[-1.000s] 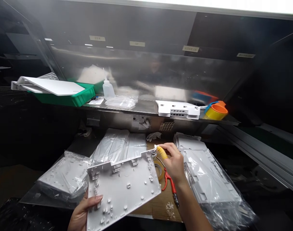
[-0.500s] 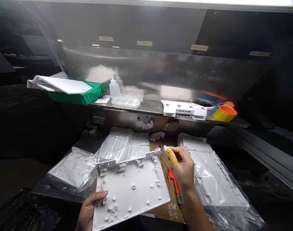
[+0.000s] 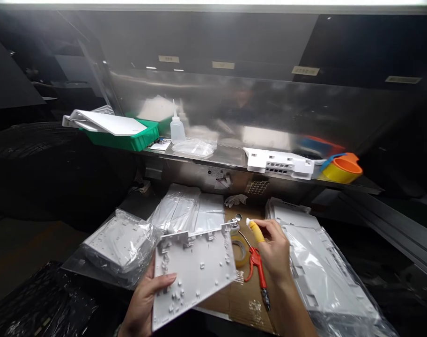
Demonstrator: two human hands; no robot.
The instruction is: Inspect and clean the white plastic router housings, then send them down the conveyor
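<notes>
My left hand (image 3: 146, 297) grips a white plastic housing panel (image 3: 195, 276) by its left edge, with the thumb on the inner face. Moulded clips and posts dot that face, and the panel is tilted towards me. My right hand (image 3: 275, 248) is closed, right of the panel and apart from it. It has a yellow finger cover (image 3: 256, 231) and a small white bit at the tip; what the fingers pinch, if anything, I cannot make out. Below it lies a red air blow gun (image 3: 258, 269), beside a roll of tape (image 3: 239, 251) partly hidden by the panel.
Bagged white panels stand at the left (image 3: 117, 241) and in a stack at the right (image 3: 326, 262). Flat plastic bags (image 3: 176, 208) lie behind. On the metal shelf are a green bin (image 3: 139, 140), a squeeze bottle (image 3: 177, 131), a white housing (image 3: 280, 164) and yellow-orange tape rolls (image 3: 342, 171).
The view has swung slightly left. My left hand has drawn the panel lower and turned it a little, uncovering the tape roll. My right hand keeps its closed pose.
</notes>
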